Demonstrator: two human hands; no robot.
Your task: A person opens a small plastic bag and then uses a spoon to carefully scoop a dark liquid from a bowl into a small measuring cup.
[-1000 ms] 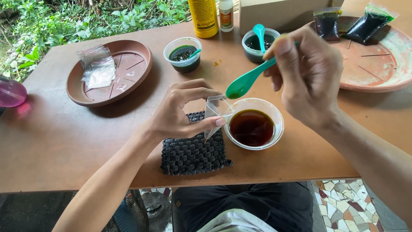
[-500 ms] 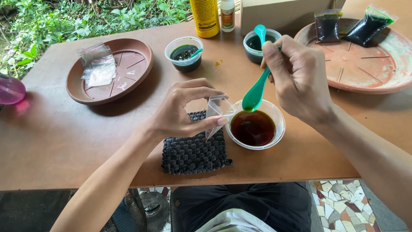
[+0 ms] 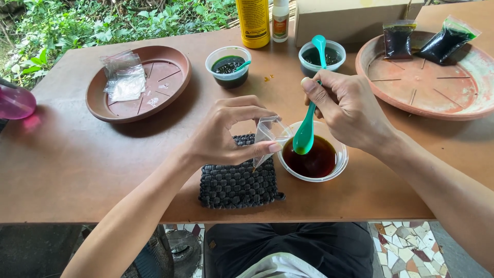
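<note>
My left hand (image 3: pixel 226 135) pinches a small clear plastic bag (image 3: pixel 268 135) and holds its mouth apart above a dark woven mat (image 3: pixel 237 181). My right hand (image 3: pixel 346 109) grips a teal plastic spoon (image 3: pixel 305 133), bowl pointing down, just over a clear cup of dark brown liquid (image 3: pixel 314 154). The spoon's bowl hangs beside the bag's mouth, at the cup's left rim. The cup stands on the brown table (image 3: pixel 67 170), touching the mat's right edge.
Left: a brown saucer (image 3: pixel 140 82) holding clear bags (image 3: pixel 123 76) and a pink bottle (image 3: pixel 15 102). Behind: two small cups of dark stuff (image 3: pixel 228 66) (image 3: pixel 322 55), a yellow bottle (image 3: pixel 253 21), a white bottle (image 3: pixel 280 19), a cardboard box (image 3: pixel 355 18). Right: a saucer (image 3: pixel 427 77) with two filled dark bags (image 3: pixel 418 39).
My right hand swung the spoon from level, pointing left, to bowl-down over the cup, next to the bag's mouth. My left hand kept the bag in place.
</note>
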